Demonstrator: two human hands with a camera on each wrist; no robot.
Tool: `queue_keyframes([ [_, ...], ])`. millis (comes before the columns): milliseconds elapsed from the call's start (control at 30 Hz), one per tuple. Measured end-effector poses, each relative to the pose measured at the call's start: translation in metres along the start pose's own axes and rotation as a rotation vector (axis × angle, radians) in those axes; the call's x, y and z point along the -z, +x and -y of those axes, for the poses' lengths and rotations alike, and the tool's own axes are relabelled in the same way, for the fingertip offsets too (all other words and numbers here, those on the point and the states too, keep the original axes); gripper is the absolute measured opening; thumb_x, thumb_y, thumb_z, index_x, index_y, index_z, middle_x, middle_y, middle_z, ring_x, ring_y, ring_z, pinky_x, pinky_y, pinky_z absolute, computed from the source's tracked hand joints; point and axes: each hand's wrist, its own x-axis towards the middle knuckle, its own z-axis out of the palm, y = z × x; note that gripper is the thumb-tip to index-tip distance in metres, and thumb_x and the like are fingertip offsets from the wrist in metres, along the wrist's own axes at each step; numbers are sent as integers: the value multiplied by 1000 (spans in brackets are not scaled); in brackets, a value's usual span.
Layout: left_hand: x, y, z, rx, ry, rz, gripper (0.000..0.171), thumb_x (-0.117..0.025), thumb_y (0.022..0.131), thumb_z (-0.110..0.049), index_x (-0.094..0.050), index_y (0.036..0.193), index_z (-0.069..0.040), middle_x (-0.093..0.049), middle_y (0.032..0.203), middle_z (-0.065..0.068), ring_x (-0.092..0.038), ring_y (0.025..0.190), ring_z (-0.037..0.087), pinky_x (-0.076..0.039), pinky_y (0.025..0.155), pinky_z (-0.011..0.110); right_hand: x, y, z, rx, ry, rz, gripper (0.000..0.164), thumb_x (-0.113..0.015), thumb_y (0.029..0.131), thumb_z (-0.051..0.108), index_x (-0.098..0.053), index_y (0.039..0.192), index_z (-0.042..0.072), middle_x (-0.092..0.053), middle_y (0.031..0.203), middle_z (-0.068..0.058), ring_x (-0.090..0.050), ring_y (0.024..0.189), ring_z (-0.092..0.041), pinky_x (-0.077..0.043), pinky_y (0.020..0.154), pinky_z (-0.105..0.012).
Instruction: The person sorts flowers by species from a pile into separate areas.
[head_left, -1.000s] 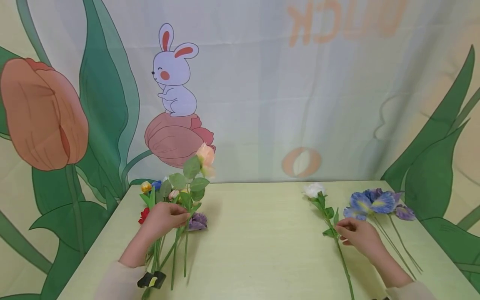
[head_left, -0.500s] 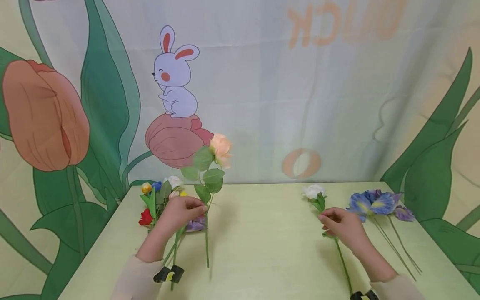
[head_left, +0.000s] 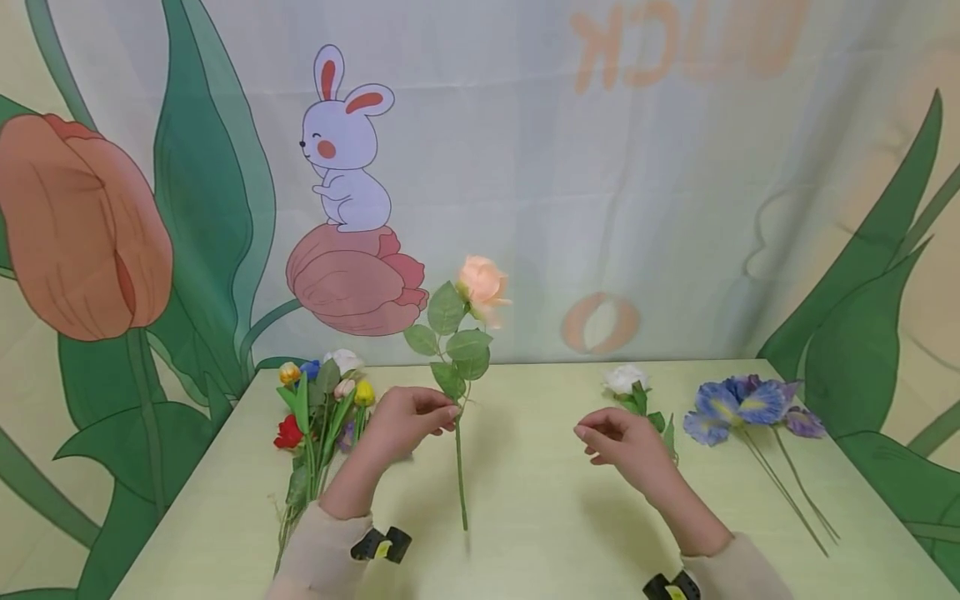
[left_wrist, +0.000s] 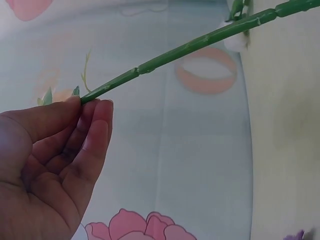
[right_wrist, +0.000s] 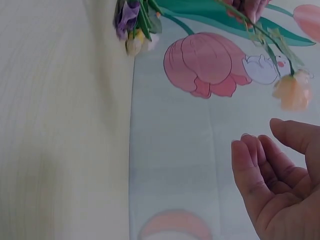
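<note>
A peach-coloured rose (head_left: 482, 287) with green leaves stands upright above the table, its stem pinched between the thumb and fingertips of my left hand (head_left: 408, 425). From the left wrist view, the jointed green stem (left_wrist: 195, 45) runs out to the upper right from the fingertips. My right hand (head_left: 626, 446) is in the air to the right of the rose. Its fingers are loosely bent, and the right wrist view shows a gap between thumb and fingertips with nothing in it. Just behind that hand lies a white flower (head_left: 625, 380), its lower stem hidden by the hand and forearm.
Several mixed flowers lie bunched on the table's left side, among them a red flower (head_left: 288, 432) and a yellow tulip (head_left: 364, 393). Blue-purple irises (head_left: 750, 404) lie at the right. A printed curtain (head_left: 487, 167) hangs behind the table (head_left: 540, 517).
My left hand has carried the rose rightward, away from the bunch, uncovering more of it. My right hand has left the white flower's stem and moved left toward the rose.
</note>
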Motion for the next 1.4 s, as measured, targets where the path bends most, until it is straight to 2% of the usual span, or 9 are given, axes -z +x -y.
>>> queue_keyframes([
  [100,-7,1,-4,-10,-16,0,17,-68,97,-10,-76,103,4,-77,88,17,-72,76,16,-62,74,31,-10,1,5,13,29,28,25,-68,98,15,-69,113,-5,-73,92,-7,-66,76,-6,-62,71,-24],
  [333,-24,5,-8,-48,-79,6,18,-67,98,-9,-76,105,6,-77,90,20,-73,78,18,-63,75,31,-33,3,14,19,80,68,24,-68,97,13,-69,113,-5,-74,96,-10,-68,82,-14,-62,73,-25],
  [467,-33,6,-9,-87,-109,7,19,-67,98,-8,-75,103,8,-77,89,23,-74,79,24,-64,76,35,-44,4,16,42,95,113,27,-68,98,15,-69,116,-6,-74,101,-16,-67,85,-14,-62,76,-27],
  [600,-41,8,-12,-98,-122,5,18,-67,97,-7,-75,102,8,-77,89,24,-75,81,30,-64,75,35,-53,5,19,70,104,152,30,-67,98,16,-68,117,-8,-73,104,-23,-67,85,-12,-63,76,-28],
  [767,-48,10,-17,-97,-142,21,18,-66,98,-8,-75,103,8,-76,90,24,-75,84,33,-64,76,34,-61,5,20,81,120,178,30,-68,98,14,-68,116,-9,-74,102,-23,-67,85,-11,-63,76,-28],
  [967,-53,13,-17,-108,-171,37,20,-66,98,-8,-74,105,8,-76,92,25,-74,88,39,-64,77,36,-64,4,20,81,128,190,26,-66,98,9,-67,114,-11,-73,101,-25,-66,83,-8,-63,75,-27],
  [1200,-55,15,-16,-110,-175,83,22,-65,99,-10,-74,108,8,-76,96,25,-75,88,35,-63,76,32,-60,-1,20,77,95,164,23,-65,97,8,-67,110,-11,-72,99,-26,-66,83,-12,-63,72,-28],
  [1300,-52,15,-13,-108,-144,100,25,-66,99,-14,-75,112,5,-77,99,23,-76,88,30,-62,76,28,-55,-3,16,68,66,154,21,-65,97,8,-67,108,-10,-73,97,-24,-67,82,-13,-63,70,-28],
  [1400,-43,13,-5,-89,-113,95,26,-66,99,-15,-75,115,4,-78,102,21,-76,88,26,-62,76,28,-46,-4,7,49,35,146,20,-66,97,7,-67,106,-10,-73,94,-23,-67,82,-14,-63,69,-28],
])
